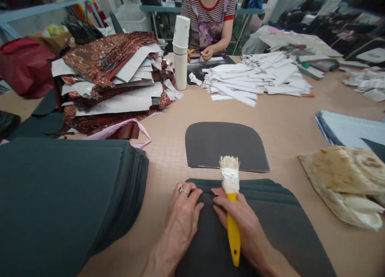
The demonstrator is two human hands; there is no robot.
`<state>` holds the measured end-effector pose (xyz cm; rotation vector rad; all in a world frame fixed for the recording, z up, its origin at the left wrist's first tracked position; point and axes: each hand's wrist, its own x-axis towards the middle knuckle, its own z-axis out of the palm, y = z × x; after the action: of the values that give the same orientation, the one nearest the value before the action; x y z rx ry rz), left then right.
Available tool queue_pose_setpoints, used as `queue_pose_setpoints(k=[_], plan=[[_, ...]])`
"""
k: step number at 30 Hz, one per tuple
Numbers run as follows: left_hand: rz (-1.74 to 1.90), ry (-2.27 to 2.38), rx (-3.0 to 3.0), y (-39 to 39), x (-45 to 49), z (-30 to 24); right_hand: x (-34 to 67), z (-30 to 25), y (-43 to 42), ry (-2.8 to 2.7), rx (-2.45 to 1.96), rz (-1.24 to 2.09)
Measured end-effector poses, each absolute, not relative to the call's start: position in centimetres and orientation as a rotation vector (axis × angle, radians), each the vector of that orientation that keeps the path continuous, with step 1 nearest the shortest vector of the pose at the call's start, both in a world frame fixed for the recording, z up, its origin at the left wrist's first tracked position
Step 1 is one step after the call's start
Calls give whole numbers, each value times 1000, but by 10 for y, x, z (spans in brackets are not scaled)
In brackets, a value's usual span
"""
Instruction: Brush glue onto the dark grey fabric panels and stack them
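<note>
At the near edge of the table (168,148), both of our hands rest on the stack of dark grey panels (279,221).

Hands:
- Left hand (183,213): laid flat, fingers slightly curled, tips on the top panel near its far edge. It grasps nothing that we can see. A ring shows on one finger.
- Right hand (243,229): fingertips also on the top panel, just beside the left ones. It carries the brush (232,213), whose yellow handle lies along the back of the hand and seems lodged between the fingers. The white, crusted bristles point away from us.
- Judgement: the brush is tucked this way so that the fingertips stay free to work the sheet. Both hands meet at one spot, as one does when separating a thin layer.

Surroundings:
- One single grey panel (225,144) lies flat just beyond the stack, apart from it.
- A tall pile of like dark sheets (60,197) sits to our left.
- A stained cloth (343,176) lies to our right.
- Further off we see a heap of patterned pieces (111,76), stacked white cups (181,56) and a spread of white strips (255,78).
- A co-worker (210,24) sits across the table, their hands busy at their own place.

Obstructions: nothing lies between the hands and the single panel. The piles on either side hem in sideways room.
</note>
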<state>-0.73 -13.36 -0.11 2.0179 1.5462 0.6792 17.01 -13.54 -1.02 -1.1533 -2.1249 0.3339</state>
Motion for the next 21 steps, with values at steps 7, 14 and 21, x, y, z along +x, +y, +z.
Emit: queue_pose_setpoints(k=[7, 14, 21], plan=[[661, 1548, 1975, -136, -7, 1, 175, -26, -138, -2172, -1187, 368], [630, 1551, 2011, -136, -7, -3, 176, -28, -134, -2212, -1182, 351], [624, 1556, 2056, -135, -6, -4, 177, -24, -133, -2244, -1163, 375]])
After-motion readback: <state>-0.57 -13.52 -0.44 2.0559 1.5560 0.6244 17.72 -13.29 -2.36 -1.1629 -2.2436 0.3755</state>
